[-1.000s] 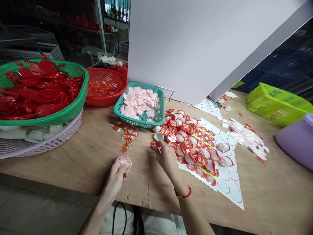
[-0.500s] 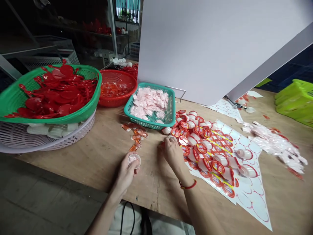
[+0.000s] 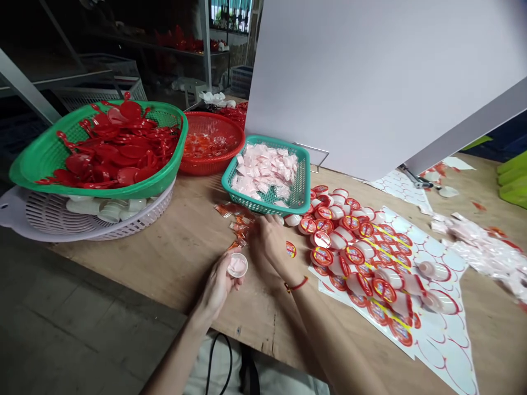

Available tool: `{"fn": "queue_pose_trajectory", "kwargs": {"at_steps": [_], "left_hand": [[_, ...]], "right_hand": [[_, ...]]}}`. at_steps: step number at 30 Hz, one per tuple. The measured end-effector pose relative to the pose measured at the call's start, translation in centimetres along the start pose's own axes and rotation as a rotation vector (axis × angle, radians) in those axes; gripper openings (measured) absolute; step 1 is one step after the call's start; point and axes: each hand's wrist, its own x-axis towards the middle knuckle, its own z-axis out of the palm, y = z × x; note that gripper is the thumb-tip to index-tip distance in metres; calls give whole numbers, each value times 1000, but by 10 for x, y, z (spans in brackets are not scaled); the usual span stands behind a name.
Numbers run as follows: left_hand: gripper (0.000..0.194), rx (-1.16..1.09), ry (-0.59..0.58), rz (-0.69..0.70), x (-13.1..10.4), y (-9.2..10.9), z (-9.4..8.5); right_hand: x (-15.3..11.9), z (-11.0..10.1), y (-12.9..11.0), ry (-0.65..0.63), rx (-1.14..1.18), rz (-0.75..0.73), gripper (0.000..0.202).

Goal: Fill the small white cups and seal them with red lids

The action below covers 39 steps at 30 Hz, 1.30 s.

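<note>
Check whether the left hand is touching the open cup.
Touching. The head view shows it plainly: the left hand grips the cup from the side, its fingers curled beneath the rim.

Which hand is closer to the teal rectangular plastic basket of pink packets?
Right. The right hand is just in front of the teal rectangular plastic basket; the left hand is farther off, down and left of it in view, holding a small round white cup.

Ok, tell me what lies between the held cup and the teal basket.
In the head view, orange packets lie on the table between the cup and the teal basket, the right hand beside them.
</note>
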Motion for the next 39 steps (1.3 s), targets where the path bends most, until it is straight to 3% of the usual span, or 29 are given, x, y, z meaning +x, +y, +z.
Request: {"fn": "queue_pose_trajectory", "kwargs": {"at_steps": [6, 10, 16, 20, 24, 26, 29, 32, 36, 39], "left_hand": [[59, 35, -18, -27, 1, -3, -1], [56, 57, -32, -14, -2, -5, 0], [31, 178, 25, -4, -7, 0, -2], [25, 256, 44, 31, -5, -3, -5], [27, 273, 30, 29, -3, -5, -6], [36, 226, -9, 5, -3, -4, -4], [54, 120, -97, -21, -3, -6, -1], [59, 104, -112, 15, -3, -11, 2], [47, 169, -21, 150, -2, -17, 5], [40, 159, 11, 157, -3, -14, 8]], "right_hand": [[-29, -20, 13, -6, 172, -154, 18], [-23, -2, 8, -20, -7, -51, 23], [-15, 17, 2, 5, -72, -1, 27], [-28, 0, 1, 36, 36, -30, 26], [-47, -35, -7, -61, 438, -168, 11], [-55, -49, -12, -148, 538, -263, 15], [-64, -54, -22, -177, 524, -312, 23], [-73, -41, -34, -33, 524, -223, 22], [-84, -23, -49, 328, 642, -48, 20], [-88, -22, -47, 313, 755, -45, 24]]}}
